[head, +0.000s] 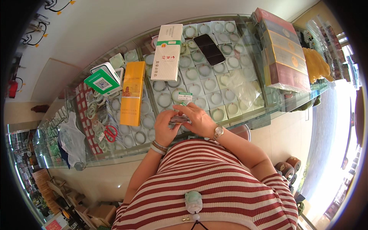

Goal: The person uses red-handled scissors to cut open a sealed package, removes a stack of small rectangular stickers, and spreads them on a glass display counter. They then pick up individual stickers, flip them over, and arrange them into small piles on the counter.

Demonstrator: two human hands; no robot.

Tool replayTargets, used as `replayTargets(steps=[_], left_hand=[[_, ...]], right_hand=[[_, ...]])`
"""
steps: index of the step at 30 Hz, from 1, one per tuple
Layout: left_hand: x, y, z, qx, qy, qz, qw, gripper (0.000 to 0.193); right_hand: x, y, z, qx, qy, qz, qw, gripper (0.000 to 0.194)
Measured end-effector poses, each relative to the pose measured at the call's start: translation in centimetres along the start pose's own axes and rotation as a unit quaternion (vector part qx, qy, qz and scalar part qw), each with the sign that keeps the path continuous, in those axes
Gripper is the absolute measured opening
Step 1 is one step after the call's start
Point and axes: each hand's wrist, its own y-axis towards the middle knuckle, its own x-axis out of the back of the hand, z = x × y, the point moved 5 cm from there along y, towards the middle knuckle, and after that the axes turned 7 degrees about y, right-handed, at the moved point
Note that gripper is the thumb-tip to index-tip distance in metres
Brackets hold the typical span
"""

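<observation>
Close in front of my body, my left hand [166, 125] grips a thin stack of small cards or tags [180, 118] by its left end. My right hand [200, 119] closes on the right side of the same stack, its fingers curled over the top and the thumb below. A green-edged tag [185, 103] pokes out by the right fingertips. Just beyond the fingers, a white label tag with a green header [185, 96] lies on the glass display counter [198, 132]. The lower cards are partly hidden by the fingers.
Under the glass sit rows of jade bangles [209, 84] on white squares. On top are a long white box [166, 53], a yellow box [132, 93], a smartphone [209, 49], a green code stand [103, 82], red-handled scissors [110, 133], plastic film [244, 89] and stacked gift boxes [283, 51].
</observation>
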Motion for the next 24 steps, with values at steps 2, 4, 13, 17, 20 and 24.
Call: replayTargets(steps=[2,4,13,17,20,24], left_hand=[[-0.1,0.1,0.2,-0.021,0.021,0.003,1.000,0.055],[-0.3,0.3,0.5,0.000,-0.011,0.008,1.000,0.059],[-0.9,0.8,1.0,0.029,-0.082,0.028,0.996,0.059],[-0.6,0.8,1.2,0.048,-0.092,0.050,0.993,0.043],[-0.1,0.4,1.5,0.060,-0.111,0.069,0.990,0.035],[0.5,0.0,1.6,0.048,-0.110,0.082,0.989,0.032]], right_hand=[[-0.4,0.2,-0.8,-0.007,-0.015,0.008,1.000,0.071],[-0.6,-0.2,-1.3,0.015,-0.006,-0.022,1.000,0.074],[-3.3,-1.1,-3.4,0.019,0.016,-0.059,0.998,0.090],[-2.0,-1.0,-2.6,0.022,0.033,-0.041,0.998,0.092],[2.6,-2.7,-1.9,-0.063,-0.116,-0.044,0.990,0.091],[5.5,-6.4,-1.2,-0.167,-0.138,0.038,0.976,0.082]])
